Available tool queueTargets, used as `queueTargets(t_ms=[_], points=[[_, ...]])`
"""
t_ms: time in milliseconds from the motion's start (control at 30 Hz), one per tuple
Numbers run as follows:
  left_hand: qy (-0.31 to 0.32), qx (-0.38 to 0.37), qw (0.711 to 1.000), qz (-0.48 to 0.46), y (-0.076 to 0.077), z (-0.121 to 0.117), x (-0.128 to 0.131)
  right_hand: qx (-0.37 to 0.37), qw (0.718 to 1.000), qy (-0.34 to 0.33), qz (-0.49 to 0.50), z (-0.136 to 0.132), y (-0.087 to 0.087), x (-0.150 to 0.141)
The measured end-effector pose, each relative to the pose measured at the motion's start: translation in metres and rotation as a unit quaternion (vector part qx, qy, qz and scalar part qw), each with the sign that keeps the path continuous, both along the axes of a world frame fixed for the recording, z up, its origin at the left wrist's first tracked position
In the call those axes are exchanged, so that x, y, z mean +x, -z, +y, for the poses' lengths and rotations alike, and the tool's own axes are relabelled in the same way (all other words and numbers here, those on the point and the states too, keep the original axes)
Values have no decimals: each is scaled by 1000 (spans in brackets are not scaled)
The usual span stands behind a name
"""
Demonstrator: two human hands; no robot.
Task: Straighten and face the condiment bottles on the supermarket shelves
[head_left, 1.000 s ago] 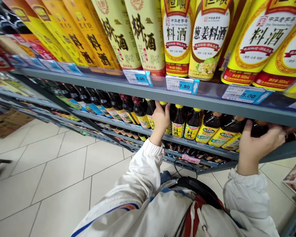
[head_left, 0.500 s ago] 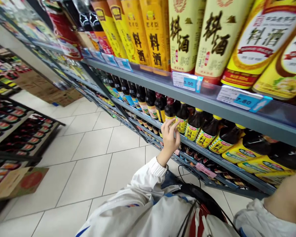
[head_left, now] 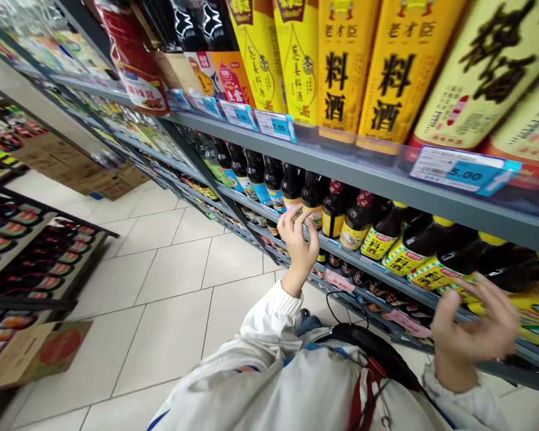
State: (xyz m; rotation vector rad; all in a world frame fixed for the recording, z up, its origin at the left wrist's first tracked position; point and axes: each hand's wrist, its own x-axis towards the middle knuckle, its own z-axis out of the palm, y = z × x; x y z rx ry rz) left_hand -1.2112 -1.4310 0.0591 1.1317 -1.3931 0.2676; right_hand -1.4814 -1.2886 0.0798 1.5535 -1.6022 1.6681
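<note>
My left hand (head_left: 299, 242) is raised in front of the lower shelf, fingers apart and slightly curled, holding nothing. Just behind its fingertips stands a dark bottle with a pale label (head_left: 313, 200); whether they touch I cannot tell. My right hand (head_left: 476, 323) is at the lower right, a little blurred, with thumb and fingers apart and nothing between them. Nearest to it are dark cooking wine bottles with yellow labels (head_left: 435, 272). Above, orange cooking wine cartons (head_left: 344, 72) stand upright on the upper shelf beside yellow bottles (head_left: 297, 72).
Blue and white price tags (head_left: 465, 170) line the upper shelf's edge (head_left: 341, 164). A red bottle (head_left: 137, 66) stands at that shelf's left. Across the tiled floor (head_left: 175, 317) are a rack of bottles (head_left: 36, 251), an open cardboard box (head_left: 36, 353) and stacked cartons (head_left: 81, 164).
My view has shifted left along the shelves, so the bottles appear farther right. My right hand has come into view from the lower right edge. My left hand now lies before different bottles.
</note>
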Motion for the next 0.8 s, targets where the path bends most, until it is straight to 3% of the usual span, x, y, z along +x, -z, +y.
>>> queueTargets(t_ms=[67, 133, 267, 367, 433, 533, 800], points=[[-28, -8, 999, -12, -3, -10, 32, -6, 999, -19, 51, -24, -10, 43], [-49, -12, 999, -12, -5, -23, 69, 37, 997, -15, 64, -53, -20, 81], [-41, -13, 999, 10, -4, -48, 131, 94, 992, 75, 30, -109, -29, 130], [-3, 3, 1000, 11, -1, -64, 150, 88, 983, 163, 18, -142, -27, 147], [37, 8, 999, 1, -1, -72, 150, 124, 967, 221, 21, -156, -26, 153], [112, -3, 993, -20, -4, -78, 136, 236, 927, 291, 34, -165, -32, 158], [275, -69, 956, -73, -46, -78, 70, 422, 843, 326, 72, -158, -71, 178]])
